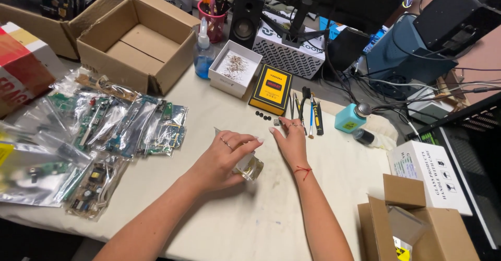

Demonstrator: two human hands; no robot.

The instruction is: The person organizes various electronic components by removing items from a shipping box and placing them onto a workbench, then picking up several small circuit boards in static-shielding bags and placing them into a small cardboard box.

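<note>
**Handling the small clear bag**

While the left hand [225, 154] closes around a small clear bag [249, 167] at the middle of the white worktable [261, 224], the bag appears light, limp and slippery; grip its edge. The right hand [290, 138] rests flat, holding nothing.
</note>
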